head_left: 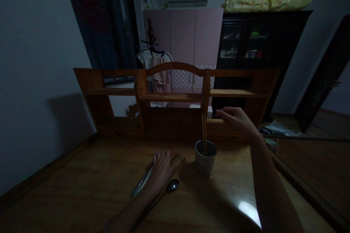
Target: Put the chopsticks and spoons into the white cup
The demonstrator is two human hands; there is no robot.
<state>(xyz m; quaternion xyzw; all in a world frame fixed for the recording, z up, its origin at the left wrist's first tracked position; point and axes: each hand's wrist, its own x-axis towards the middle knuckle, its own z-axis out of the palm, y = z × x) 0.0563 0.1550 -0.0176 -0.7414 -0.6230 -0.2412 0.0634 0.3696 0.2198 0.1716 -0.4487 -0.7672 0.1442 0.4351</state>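
My left hand lies on the wooden desk, fingers curled over cutlery. A metal utensil sticks out to its left, and a spoon lies just to its right. A white cup stands beside that hand with wooden chopsticks upright in it. My right hand hovers above and to the right of the cup. Its fingers are loosely extended, nothing between them, a little apart from the chopstick tops.
A wooden shelf unit runs along the back of the desk. Behind it are pink wardrobe doors, hanging clothes and a dark cabinet. A grey wall borders the left side. The room is dim.
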